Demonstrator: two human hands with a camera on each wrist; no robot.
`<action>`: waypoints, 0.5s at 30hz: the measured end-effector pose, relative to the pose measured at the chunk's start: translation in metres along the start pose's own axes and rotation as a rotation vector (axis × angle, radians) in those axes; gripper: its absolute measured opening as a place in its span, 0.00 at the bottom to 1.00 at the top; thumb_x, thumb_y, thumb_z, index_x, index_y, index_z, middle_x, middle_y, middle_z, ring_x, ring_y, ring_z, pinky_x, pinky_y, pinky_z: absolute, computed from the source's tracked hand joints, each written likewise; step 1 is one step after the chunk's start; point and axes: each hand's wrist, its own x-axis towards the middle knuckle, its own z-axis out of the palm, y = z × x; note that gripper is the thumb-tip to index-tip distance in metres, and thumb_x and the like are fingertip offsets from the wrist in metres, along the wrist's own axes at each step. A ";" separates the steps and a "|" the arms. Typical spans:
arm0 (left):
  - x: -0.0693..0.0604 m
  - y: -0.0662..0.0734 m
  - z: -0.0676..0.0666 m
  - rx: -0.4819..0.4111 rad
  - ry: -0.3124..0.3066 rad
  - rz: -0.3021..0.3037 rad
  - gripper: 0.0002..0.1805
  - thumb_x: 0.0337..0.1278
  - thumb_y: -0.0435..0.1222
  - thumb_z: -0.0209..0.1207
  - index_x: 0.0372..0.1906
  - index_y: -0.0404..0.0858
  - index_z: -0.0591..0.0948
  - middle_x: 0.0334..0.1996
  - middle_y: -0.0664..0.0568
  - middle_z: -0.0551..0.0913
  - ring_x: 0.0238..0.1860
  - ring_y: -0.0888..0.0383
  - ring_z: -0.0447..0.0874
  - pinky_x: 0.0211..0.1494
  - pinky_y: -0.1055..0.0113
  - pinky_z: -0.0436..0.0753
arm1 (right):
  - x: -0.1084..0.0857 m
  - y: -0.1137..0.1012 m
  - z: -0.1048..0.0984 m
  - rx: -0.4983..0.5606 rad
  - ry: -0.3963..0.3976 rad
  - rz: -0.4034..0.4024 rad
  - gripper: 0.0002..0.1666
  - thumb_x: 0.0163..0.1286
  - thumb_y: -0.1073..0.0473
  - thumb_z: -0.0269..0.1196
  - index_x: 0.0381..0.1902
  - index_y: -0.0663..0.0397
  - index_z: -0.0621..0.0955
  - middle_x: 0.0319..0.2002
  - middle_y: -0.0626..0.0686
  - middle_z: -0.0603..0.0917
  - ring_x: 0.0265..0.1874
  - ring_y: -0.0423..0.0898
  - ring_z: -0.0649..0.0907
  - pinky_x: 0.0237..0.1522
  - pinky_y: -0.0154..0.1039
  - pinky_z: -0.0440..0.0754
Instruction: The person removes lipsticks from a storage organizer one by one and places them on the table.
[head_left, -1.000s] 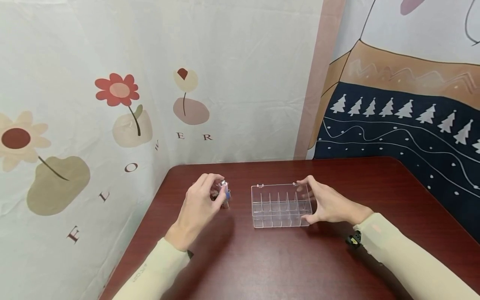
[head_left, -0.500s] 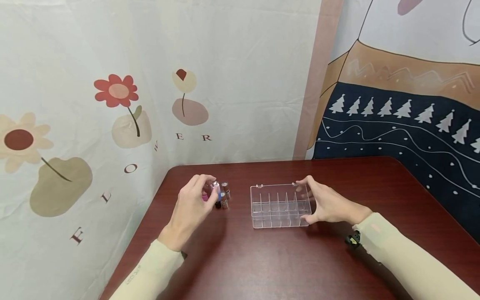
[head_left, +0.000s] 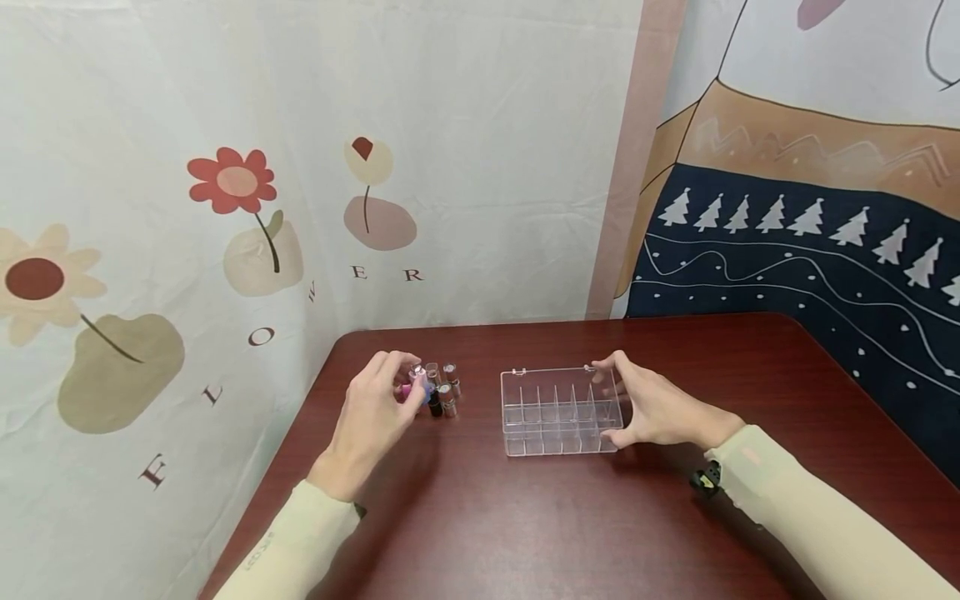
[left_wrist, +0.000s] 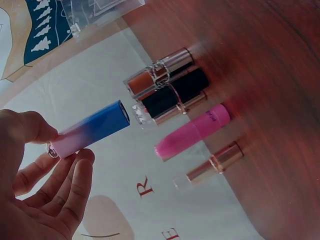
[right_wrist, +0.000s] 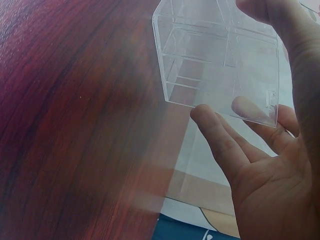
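My left hand (head_left: 369,417) pinches a pink-to-blue lipstick tube (left_wrist: 92,130) between thumb and fingers. In the left wrist view its blue end points toward a group of standing lipsticks, apart from them. Among these are a clear and metallic one (left_wrist: 160,75), a black one (left_wrist: 177,92), a bright pink one (left_wrist: 195,131) and a rose-gold one (left_wrist: 215,165). To their right stands a clear divided plastic box (head_left: 562,429) with several compartments, its lid raised at the back. My right hand (head_left: 660,408) grips the box's right side, thumb in front and fingers behind.
Everything stands on a dark red-brown wood table (head_left: 540,517). Behind it hangs a pale flower-printed cloth (head_left: 480,167), with a navy tree-patterned cloth (head_left: 787,250) at the right.
My left hand has moved left with the pink-to-blue lipstick, uncovering more of the standing lipsticks. My right hand and the box stay nearly still.
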 end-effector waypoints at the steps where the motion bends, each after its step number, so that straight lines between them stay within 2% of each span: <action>1: 0.000 -0.001 0.000 0.002 -0.002 -0.006 0.11 0.69 0.26 0.75 0.52 0.32 0.88 0.42 0.43 0.89 0.35 0.52 0.95 0.37 0.60 0.94 | 0.000 0.000 0.000 0.000 0.001 -0.001 0.59 0.54 0.55 0.91 0.76 0.57 0.69 0.66 0.57 0.87 0.54 0.52 0.95 0.61 0.51 0.97; 8: -0.004 -0.009 0.000 0.046 0.006 -0.018 0.10 0.68 0.27 0.74 0.49 0.34 0.88 0.39 0.45 0.88 0.34 0.52 0.92 0.38 0.60 0.92 | 0.000 0.000 0.000 0.004 0.002 0.003 0.59 0.54 0.55 0.91 0.75 0.56 0.69 0.66 0.57 0.87 0.54 0.52 0.95 0.61 0.51 0.97; 15: -0.004 -0.016 -0.003 0.037 0.008 -0.028 0.10 0.67 0.25 0.74 0.50 0.34 0.88 0.41 0.44 0.90 0.36 0.52 0.94 0.39 0.57 0.95 | 0.000 0.002 0.001 0.006 0.006 0.000 0.58 0.53 0.56 0.91 0.75 0.53 0.69 0.66 0.57 0.87 0.54 0.52 0.95 0.61 0.50 0.97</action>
